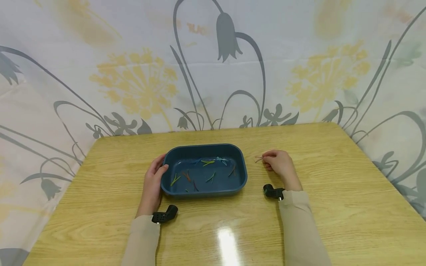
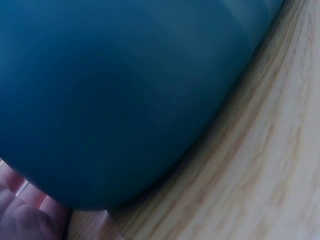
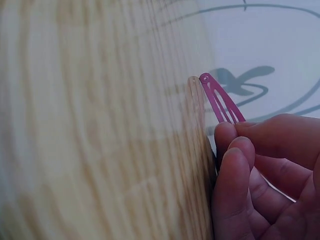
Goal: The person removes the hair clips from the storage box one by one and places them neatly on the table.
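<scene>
The left hand (image 1: 153,183) lies on the bench (image 1: 332,207) against the left end of the blue tray (image 1: 242,173), fingers laid along its outer wall and the thumb hooked on the rim. It looks like a bracing hold, meant to keep the tray from sliding. The left wrist view shows only that wall close up and fingertips (image 2: 22,215) tucked beneath its curve.

The tray sits a little left of the bench's middle, nearer the far edge than the near one. Scattered across its floor are thin hair clips (image 1: 208,162) in green, yellow, teal and red, lying loose at all angles, none stacked.

To the right of the tray, apart from it, the right hand (image 1: 281,164) rests on the bench with its fingers curled in, pinching a pink hair clip (image 3: 221,102) between thumb and fingertips. The clip's rounded end points left toward the tray, and in the right wrist view it stands just off the wood. Being so flat and narrow, it probably needs this fingertip grip.

A flower-printed curtain (image 1: 213,66) hangs behind the far edge.
</scene>
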`<state>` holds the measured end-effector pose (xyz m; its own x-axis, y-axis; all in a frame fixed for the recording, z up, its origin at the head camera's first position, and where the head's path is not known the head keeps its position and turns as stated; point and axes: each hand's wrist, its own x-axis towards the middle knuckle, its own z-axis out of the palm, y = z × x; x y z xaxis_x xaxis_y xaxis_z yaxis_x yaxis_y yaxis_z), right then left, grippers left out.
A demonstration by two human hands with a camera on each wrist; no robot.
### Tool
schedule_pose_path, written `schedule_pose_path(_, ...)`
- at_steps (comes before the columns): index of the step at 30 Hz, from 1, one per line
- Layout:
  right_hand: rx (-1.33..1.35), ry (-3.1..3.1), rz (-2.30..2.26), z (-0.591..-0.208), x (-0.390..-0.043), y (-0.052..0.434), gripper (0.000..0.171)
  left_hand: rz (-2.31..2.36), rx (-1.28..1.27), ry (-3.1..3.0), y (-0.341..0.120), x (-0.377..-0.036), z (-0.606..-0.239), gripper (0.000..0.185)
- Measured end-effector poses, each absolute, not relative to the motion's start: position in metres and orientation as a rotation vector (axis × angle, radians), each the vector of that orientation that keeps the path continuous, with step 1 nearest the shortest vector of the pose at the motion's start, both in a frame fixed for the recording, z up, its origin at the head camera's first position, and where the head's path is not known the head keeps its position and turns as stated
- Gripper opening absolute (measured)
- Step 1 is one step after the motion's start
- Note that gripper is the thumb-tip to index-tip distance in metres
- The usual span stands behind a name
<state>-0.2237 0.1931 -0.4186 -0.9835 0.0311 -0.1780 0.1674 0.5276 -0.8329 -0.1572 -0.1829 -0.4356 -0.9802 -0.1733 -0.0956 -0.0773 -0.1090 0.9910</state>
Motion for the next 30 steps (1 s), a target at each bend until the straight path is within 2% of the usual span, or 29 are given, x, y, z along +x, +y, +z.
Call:
schedule_pose_path(12, 0.157, 2.644, -1.446, -0.417, -0.224, 0.194, 0.030, -2.275, 0.304, -2.054, -0.182, -0.156, -0.436, 0.041)
schedule_pose_path(22, 0.085, 2.805, -1.390, -0.408, -0.222, 0.192, 0.035, -2.295, 0.301, -2.060, -0.177, -0.149, -0.420, 0.041)
schedule_pose_path(30, -0.039, 2.816, -1.455, -0.401, -0.221, 0.185, 0.035, -2.252, 0.292, -2.076, -0.182, -0.154, -0.433, 0.040)
